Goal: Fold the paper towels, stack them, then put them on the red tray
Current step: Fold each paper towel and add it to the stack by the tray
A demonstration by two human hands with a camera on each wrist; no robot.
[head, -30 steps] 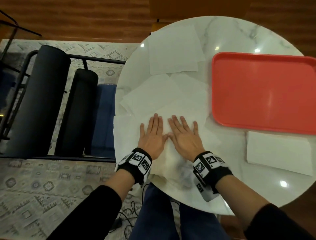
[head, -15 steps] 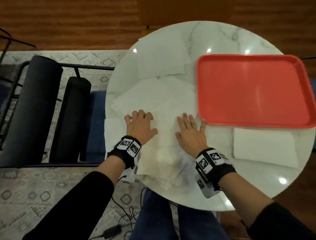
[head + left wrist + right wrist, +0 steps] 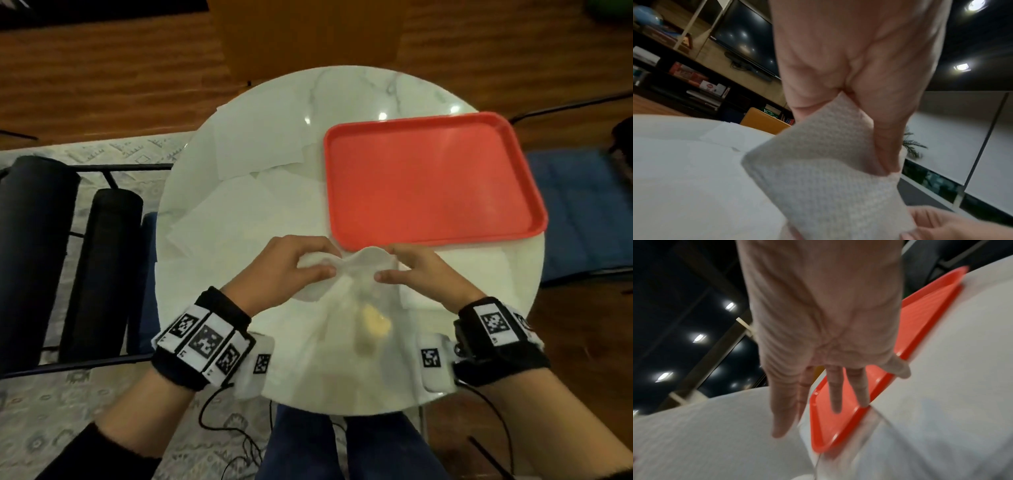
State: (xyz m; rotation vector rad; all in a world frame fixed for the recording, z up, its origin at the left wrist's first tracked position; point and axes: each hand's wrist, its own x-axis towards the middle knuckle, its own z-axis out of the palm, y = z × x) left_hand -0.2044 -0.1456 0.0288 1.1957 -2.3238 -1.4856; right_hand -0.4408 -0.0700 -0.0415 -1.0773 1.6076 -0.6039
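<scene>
Above the near half of the round marble table (image 3: 359,99) hangs a white paper towel (image 3: 346,308), raised by its far edge. My left hand (image 3: 330,263) pinches that edge between thumb and fingers, shown close up in the left wrist view, where the left hand (image 3: 846,113) grips the paper towel (image 3: 828,170). My right hand (image 3: 385,263) pinches the same edge a little to the right. The right wrist view is blurred: the right hand (image 3: 797,410) has long fingers over the red tray (image 3: 838,418). The red tray (image 3: 431,178) holds nothing. A folded towel (image 3: 479,263) lies just in front of it.
Several unfolded towels (image 3: 257,144) lie overlapping on the table's left and back, one of them (image 3: 233,212) nearer me. Black padded rolls on a metal frame (image 3: 102,267) stand left of the table. A blue cushion (image 3: 582,205) is on the right. A cable (image 3: 219,421) hangs below my left wrist.
Both hands were pressing flat on the towel on the table. They slid apart, then took hold of its far edge and lifted it toward me.
</scene>
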